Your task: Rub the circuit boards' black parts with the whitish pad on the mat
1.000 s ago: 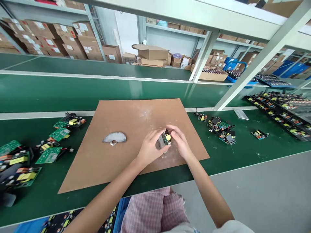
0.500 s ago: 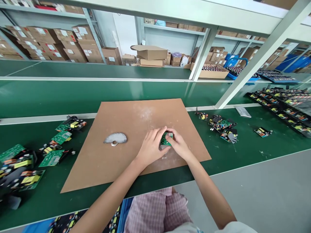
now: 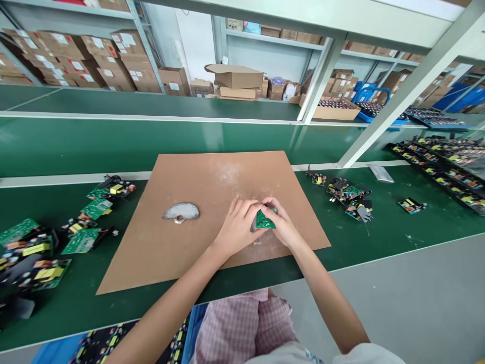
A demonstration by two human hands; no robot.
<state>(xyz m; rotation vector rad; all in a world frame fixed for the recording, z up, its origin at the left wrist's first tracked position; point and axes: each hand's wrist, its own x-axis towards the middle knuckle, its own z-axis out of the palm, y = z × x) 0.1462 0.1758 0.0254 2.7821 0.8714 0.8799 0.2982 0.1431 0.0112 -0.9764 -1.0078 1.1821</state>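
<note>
Between my two hands is a small green circuit board [image 3: 265,220], held over the right part of a brown board [image 3: 212,253]. My left hand [image 3: 241,222] is closed on its left side, beside a greyish piece that is mostly hidden. With thumb and fingers, my right hand [image 3: 279,220] grips the circuit board from the right. Fingers cover the far edge and the underside of it. Left of my hands, a grey half-round metal piece [image 3: 182,211] with a small ring at its straight edge lies on the brown board.
Circuit boards with parts lie in a pile [image 3: 38,258] at the left and in a smaller group [image 3: 346,194] at the right. Black trays of boards [image 3: 443,172] stand far right. A slanted white post [image 3: 409,83] rises behind the green table [image 3: 303,268].
The circuit board has turned and tilted between my hands, so more of its green face shows. My right fingers have shifted on it. The view has moved slightly.
</note>
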